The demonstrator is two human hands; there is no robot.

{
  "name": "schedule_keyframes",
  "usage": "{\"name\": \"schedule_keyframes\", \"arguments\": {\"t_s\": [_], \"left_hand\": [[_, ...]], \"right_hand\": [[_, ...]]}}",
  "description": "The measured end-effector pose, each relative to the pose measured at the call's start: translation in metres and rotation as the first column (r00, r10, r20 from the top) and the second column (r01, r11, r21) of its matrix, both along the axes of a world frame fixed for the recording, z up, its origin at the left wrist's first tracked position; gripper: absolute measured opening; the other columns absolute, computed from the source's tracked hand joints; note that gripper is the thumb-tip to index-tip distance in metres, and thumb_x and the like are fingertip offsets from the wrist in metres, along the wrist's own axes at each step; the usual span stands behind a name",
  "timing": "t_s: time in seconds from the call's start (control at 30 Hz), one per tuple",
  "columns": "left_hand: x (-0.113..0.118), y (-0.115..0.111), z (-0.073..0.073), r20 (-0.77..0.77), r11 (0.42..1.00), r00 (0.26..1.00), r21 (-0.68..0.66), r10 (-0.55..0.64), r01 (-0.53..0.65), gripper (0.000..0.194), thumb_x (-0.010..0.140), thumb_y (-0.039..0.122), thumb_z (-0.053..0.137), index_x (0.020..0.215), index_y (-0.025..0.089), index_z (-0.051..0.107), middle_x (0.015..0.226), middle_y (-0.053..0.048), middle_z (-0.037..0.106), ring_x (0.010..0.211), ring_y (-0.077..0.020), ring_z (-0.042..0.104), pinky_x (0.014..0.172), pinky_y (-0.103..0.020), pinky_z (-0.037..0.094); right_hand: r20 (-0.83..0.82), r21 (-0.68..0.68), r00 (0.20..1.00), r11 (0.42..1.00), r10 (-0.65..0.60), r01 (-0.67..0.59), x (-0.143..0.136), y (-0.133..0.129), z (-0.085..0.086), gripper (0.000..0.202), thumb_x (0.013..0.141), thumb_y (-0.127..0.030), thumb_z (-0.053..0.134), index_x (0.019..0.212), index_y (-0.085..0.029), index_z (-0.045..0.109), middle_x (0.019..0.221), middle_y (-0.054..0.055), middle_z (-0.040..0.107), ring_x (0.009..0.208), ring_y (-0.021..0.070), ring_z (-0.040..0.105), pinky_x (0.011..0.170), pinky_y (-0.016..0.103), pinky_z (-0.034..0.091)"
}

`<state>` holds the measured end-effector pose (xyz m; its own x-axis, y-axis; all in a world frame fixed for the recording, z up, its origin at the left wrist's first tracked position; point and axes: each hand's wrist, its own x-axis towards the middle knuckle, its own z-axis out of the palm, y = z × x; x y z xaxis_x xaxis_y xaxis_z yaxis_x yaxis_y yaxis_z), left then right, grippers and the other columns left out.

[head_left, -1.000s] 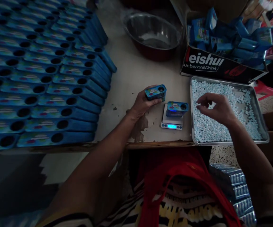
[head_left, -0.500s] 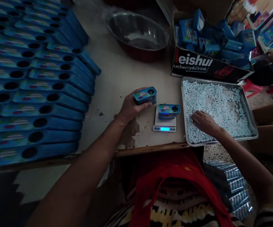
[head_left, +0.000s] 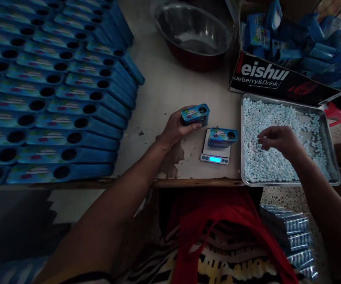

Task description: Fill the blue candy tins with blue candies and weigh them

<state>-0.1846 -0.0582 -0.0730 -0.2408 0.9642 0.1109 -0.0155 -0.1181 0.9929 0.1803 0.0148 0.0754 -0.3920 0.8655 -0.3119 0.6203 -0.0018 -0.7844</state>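
My left hand is closed around a small blue candy box with a dark round hole in its top, held just above the table. Beside it, a second blue box of the same kind stands on a small digital scale with a lit blue display. Over a metal tray spread with small pale blue and white candies, my right hand hovers with fingers pinched together. Whatever is between those fingertips is too small to make out.
Rows of blue boxes with round holes fill the table's left side. At the back stand a metal basin and a black carton heaped with blue boxes. Wrapped packs lie below the table edge at right.
My right hand has lifted off the candies and shifted right over the tray, fingers pinched. My left hand still holds its box near the scale. The whole view has shifted with the head.
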Motion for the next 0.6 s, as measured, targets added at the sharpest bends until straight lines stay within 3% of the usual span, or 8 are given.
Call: {"name": "schedule_keyframes", "arguments": {"t_s": [0.1, 0.27, 0.43, 0.6], "left_hand": [[0.0, 0.001, -0.001, 0.011, 1.0, 1.0, -0.009, -0.002, 0.002, 0.079, 0.064, 0.055, 0.106, 0.128, 0.016, 0.079, 0.123, -0.014, 0.084, 0.118, -0.0352, 0.081, 0.11, -0.045, 0.066], [-0.001, 0.002, 0.0, 0.012, 1.0, 1.0, -0.02, -0.014, 0.014, 0.081, 0.062, 0.059, 0.107, 0.125, 0.016, 0.08, 0.121, -0.015, 0.085, 0.116, -0.0357, 0.081, 0.112, -0.048, 0.065], [-0.004, 0.004, 0.0, -0.018, 0.999, 0.999, -0.017, -0.036, 0.036, 0.082, 0.061, 0.06, 0.106, 0.125, 0.016, 0.079, 0.12, -0.015, 0.085, 0.115, -0.0371, 0.081, 0.109, -0.049, 0.066], [-0.004, 0.005, -0.002, -0.012, 0.999, 0.999, -0.002, -0.049, 0.049, 0.078, 0.062, 0.058, 0.106, 0.123, 0.018, 0.08, 0.115, -0.013, 0.085, 0.109, -0.0347, 0.082, 0.107, -0.048, 0.066]], "right_hand": [[-0.103, 0.032, 0.992, 0.997, 0.077, -0.074, -0.034, -0.003, 0.024, 0.03, 0.073, -0.042, 0.091, 0.09, -0.018, 0.085, 0.063, 0.001, 0.067, 0.057, 0.0143, 0.059, 0.056, 0.029, 0.046], [0.021, 0.226, 0.943, 0.918, 0.331, -0.327, -0.079, -0.008, 0.052, 0.014, 0.079, -0.025, 0.082, 0.09, -0.017, 0.087, 0.07, 0.001, 0.07, 0.063, 0.0122, 0.057, 0.059, 0.028, 0.042], [0.078, 0.203, 0.912, 0.889, 0.403, -0.41, -0.089, -0.004, 0.051, 0.015, 0.082, -0.023, 0.082, 0.094, -0.017, 0.089, 0.07, 0.001, 0.07, 0.064, 0.0116, 0.056, 0.061, 0.028, 0.042], [0.062, 0.173, 0.912, 0.896, 0.405, -0.41, -0.089, -0.004, 0.047, 0.015, 0.085, -0.03, 0.085, 0.094, -0.021, 0.091, 0.077, 0.003, 0.078, 0.07, 0.0159, 0.067, 0.065, 0.03, 0.049]]}}
